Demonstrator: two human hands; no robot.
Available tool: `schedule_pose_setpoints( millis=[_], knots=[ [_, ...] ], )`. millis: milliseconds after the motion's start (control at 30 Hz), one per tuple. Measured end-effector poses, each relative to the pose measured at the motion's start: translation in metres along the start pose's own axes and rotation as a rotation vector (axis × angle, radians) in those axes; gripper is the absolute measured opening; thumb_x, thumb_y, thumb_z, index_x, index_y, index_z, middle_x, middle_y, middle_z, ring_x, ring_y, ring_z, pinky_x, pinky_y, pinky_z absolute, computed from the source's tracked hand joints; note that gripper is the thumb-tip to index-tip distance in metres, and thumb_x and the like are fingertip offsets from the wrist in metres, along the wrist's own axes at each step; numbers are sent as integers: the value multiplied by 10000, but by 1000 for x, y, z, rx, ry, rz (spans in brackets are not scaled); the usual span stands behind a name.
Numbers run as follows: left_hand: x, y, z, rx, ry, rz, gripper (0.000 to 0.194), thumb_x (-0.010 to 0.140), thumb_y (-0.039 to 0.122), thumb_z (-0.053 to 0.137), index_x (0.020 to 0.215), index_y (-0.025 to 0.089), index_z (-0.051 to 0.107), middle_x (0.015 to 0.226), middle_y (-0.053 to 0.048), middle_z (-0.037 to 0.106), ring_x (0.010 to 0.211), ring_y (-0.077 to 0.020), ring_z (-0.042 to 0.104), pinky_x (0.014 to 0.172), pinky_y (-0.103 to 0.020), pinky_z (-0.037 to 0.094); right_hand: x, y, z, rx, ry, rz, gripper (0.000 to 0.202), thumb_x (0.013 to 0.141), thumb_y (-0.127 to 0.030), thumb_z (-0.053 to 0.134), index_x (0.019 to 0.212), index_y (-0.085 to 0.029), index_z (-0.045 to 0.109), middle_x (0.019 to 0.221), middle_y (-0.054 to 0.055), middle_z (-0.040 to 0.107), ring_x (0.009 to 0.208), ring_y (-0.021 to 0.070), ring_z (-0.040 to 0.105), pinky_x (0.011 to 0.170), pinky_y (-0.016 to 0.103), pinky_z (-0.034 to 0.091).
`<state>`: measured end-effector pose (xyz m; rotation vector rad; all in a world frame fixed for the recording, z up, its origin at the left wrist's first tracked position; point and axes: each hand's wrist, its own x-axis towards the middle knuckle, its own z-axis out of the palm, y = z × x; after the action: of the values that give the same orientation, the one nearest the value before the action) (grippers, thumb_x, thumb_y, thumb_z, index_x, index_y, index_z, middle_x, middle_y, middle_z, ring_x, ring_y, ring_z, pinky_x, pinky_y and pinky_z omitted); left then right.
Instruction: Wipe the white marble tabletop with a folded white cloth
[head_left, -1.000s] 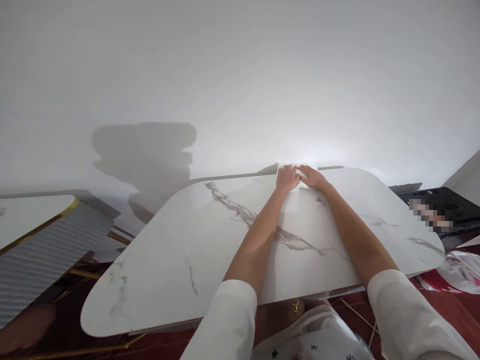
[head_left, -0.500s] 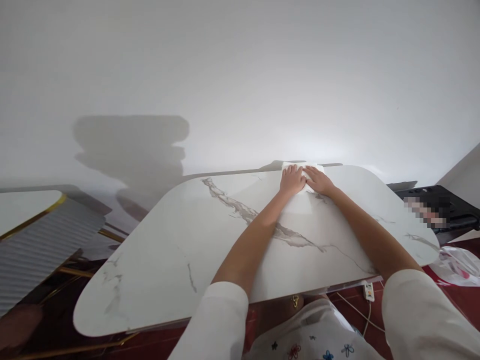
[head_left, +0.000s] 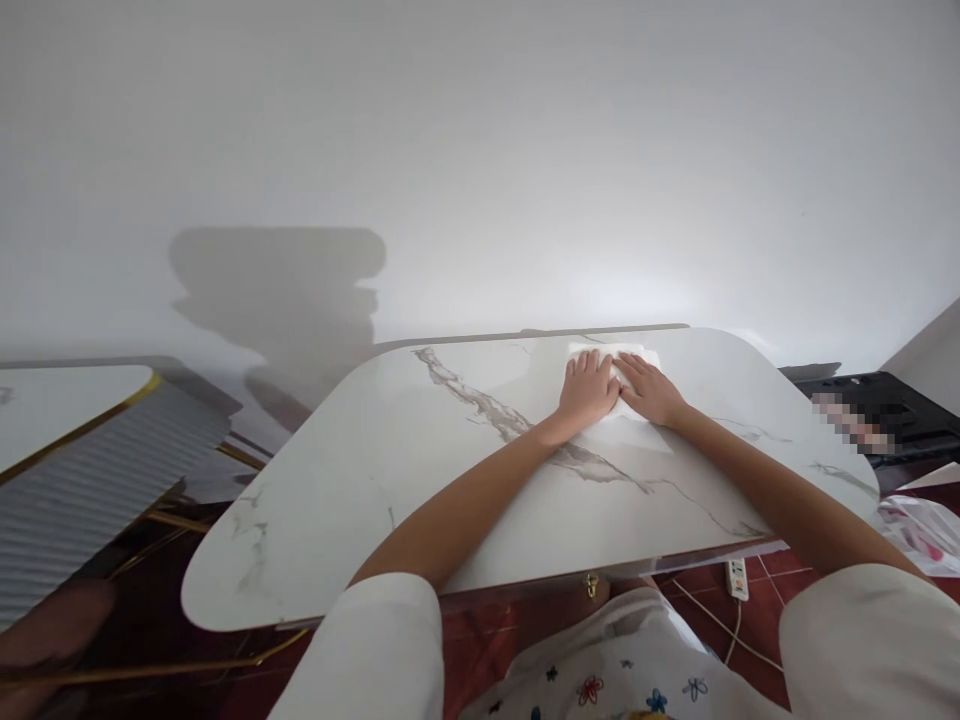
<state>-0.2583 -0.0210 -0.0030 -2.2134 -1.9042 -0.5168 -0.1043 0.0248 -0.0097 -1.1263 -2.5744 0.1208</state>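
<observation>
My left hand (head_left: 589,388) lies flat on a folded white cloth (head_left: 624,408), its fingers stretched out and pressing down. Beside it, my right hand (head_left: 651,388) rests flat on the same cloth, fingers pointing inward to the left. The two hands nearly touch at the thumbs. Whether the cloth is fabric or paper I cannot tell. It sits near the far edge of a white marble-patterned table (head_left: 322,480) with rounded corners and grey-brown veins. Both palms hide much of the cloth.
A white wall (head_left: 480,180) stands right behind the table. On the left is a second table (head_left: 67,400) with a gold edge and ribbed grey side. A black case-like object (head_left: 922,410), a plastic bag (head_left: 919,530) and a power strip (head_left: 738,580) are at the right.
Both hands have drawn the cloth from the table's far edge a little toward me. My elbows have spread wider, and the view has shifted slightly.
</observation>
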Motion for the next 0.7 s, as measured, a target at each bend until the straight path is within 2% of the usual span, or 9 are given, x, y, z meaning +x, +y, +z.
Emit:
schedule_pose_setpoints(
  millis=[233, 433, 700],
  knots=[
    [-35, 14, -16, -22, 7, 28, 458, 932, 305, 374, 1362, 165, 448, 1454, -149, 440, 1364, -310, 354, 1110, -484, 300, -36, -23, -7, -31, 4, -1, 585, 915, -335, 370, 1471, -155, 360, 1550, 114, 322, 1430, 292, 269, 1133, 485, 294],
    [-72, 28, -27, -58, -40, 38, 518, 905, 359, 402, 1387, 173, 442, 1479, -153, 418, 1385, -332, 336, 1121, -507, 296, -81, -45, -17, -61, -7, -44, 616, 924, -374, 355, 1497, -151, 323, 1550, 126, 301, 1429, 294, 269, 1125, 501, 320],
    [-117, 52, -31, -124, -10, 88, 610, 865, 390, 437, 1453, 241, 372, 1484, -120, 424, 1410, -347, 298, 1127, -577, 271, -137, -57, -29, -45, -13, -100, 687, 939, -443, 369, 1548, -292, 90, 1561, 24, 241, 1440, 246, 216, 1128, 507, 343]
  ],
)
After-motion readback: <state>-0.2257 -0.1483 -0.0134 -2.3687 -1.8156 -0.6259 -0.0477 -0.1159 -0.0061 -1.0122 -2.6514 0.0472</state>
